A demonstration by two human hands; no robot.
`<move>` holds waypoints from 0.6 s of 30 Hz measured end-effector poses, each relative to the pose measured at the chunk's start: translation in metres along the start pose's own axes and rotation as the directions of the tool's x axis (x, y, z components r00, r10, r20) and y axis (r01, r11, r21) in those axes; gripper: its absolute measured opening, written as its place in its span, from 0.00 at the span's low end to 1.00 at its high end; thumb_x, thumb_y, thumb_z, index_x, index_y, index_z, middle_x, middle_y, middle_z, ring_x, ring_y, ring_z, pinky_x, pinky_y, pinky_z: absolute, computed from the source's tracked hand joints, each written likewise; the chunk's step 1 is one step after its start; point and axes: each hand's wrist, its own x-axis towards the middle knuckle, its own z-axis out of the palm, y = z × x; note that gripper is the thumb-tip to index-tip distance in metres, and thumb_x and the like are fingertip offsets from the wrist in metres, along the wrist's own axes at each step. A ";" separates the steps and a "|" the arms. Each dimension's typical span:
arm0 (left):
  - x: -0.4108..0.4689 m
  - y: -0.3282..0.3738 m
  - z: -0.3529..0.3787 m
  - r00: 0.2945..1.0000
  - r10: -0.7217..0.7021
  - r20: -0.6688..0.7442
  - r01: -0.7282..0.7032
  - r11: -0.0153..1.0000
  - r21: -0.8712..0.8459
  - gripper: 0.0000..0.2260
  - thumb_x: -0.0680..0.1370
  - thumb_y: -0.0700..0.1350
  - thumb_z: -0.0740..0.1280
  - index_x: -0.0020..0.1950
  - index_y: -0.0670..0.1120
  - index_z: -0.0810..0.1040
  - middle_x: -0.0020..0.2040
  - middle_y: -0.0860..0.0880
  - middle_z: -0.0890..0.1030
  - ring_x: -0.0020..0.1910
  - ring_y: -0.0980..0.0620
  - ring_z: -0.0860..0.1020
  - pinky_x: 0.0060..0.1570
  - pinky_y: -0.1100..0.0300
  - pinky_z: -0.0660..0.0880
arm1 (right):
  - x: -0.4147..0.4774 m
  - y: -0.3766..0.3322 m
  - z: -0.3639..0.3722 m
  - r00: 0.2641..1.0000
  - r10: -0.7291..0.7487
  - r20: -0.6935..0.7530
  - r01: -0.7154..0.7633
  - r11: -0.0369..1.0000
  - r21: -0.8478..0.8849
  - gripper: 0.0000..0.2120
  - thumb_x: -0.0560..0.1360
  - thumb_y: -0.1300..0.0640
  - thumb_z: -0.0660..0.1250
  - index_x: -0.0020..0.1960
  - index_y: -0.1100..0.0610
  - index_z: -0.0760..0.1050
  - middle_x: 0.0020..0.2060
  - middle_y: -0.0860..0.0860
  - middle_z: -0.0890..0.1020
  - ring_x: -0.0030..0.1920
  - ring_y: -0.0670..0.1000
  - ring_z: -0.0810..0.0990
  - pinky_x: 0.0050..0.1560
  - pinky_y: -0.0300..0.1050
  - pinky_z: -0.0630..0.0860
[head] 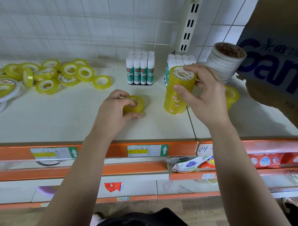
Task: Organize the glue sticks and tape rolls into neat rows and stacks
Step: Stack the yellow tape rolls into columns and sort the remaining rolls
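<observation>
— Tape rolls (49, 74), the loose lot: where?
— Left end of the shelf (67, 123). Yellow, heaped anyhow: some flat, some on edge, several overlapping. Wider white rolls (3, 98) lie at the far left edge with a yellow one on top.
— Left hand (114, 111)?
— Down on the shelf, mid-front. Fingers and thumb are curled round a single yellow roll (136, 104) that lies flat, well apart from the heap.
— Right hand (202, 96)?
— Grips the top of a yellow stack (174, 105) standing on the shelf just right of that roll. Thumb is on the near face, fingers over the top rim and round the far side. The top white hub faces up.
— Glue sticks (140, 69)?
— Two upright blocks at the back by the tiled wall, white caps up. One stands in plain view behind the roll. The second block (178, 60) is partly hidden behind the stack.
— Further right?
— A leaning white stack (223, 64) at the back, touching a cardboard box (275, 67). More yellow tape (231, 96) sits behind the right wrist; cannot tell the count.
— Shelf front?
— An orange strip carrying a paper label (147, 150) with a green arrow.
</observation>
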 end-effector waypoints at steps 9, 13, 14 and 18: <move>-0.003 0.003 0.001 0.999 0.031 -0.008 -0.031 0.999 0.014 0.10 0.70 0.45 0.77 0.48 0.43 0.84 0.60 0.47 0.77 0.50 0.46 0.79 0.52 0.54 0.75 | -0.006 0.002 -0.007 0.999 -0.039 -0.013 0.039 0.999 -0.013 0.20 0.75 0.47 0.70 0.62 0.57 0.77 0.59 0.53 0.77 0.60 0.47 0.76 0.59 0.50 0.77; -0.002 0.004 -0.003 1.000 0.017 -0.012 -0.017 1.000 -0.003 0.12 0.68 0.46 0.79 0.50 0.44 0.85 0.61 0.47 0.77 0.54 0.49 0.77 0.52 0.62 0.68 | -0.008 0.003 -0.010 0.999 -0.040 -0.019 0.039 0.999 -0.025 0.20 0.75 0.47 0.70 0.63 0.57 0.77 0.59 0.52 0.77 0.60 0.47 0.76 0.60 0.50 0.77; -0.001 0.004 -0.003 1.000 0.014 -0.014 -0.014 1.000 -0.007 0.13 0.68 0.46 0.79 0.50 0.45 0.85 0.61 0.47 0.77 0.55 0.50 0.77 0.52 0.63 0.67 | -0.008 0.003 -0.011 0.999 -0.041 -0.018 0.040 0.999 -0.029 0.20 0.76 0.47 0.70 0.63 0.57 0.77 0.59 0.52 0.77 0.60 0.47 0.76 0.60 0.50 0.77; -0.002 0.002 -0.004 0.998 0.029 -0.056 -0.030 0.999 -0.013 0.10 0.70 0.45 0.77 0.50 0.45 0.84 0.58 0.47 0.78 0.53 0.49 0.78 0.52 0.69 0.66 | -0.009 0.003 -0.012 0.999 -0.051 -0.011 0.051 0.998 -0.042 0.19 0.76 0.47 0.70 0.63 0.57 0.77 0.58 0.52 0.77 0.60 0.48 0.77 0.59 0.51 0.77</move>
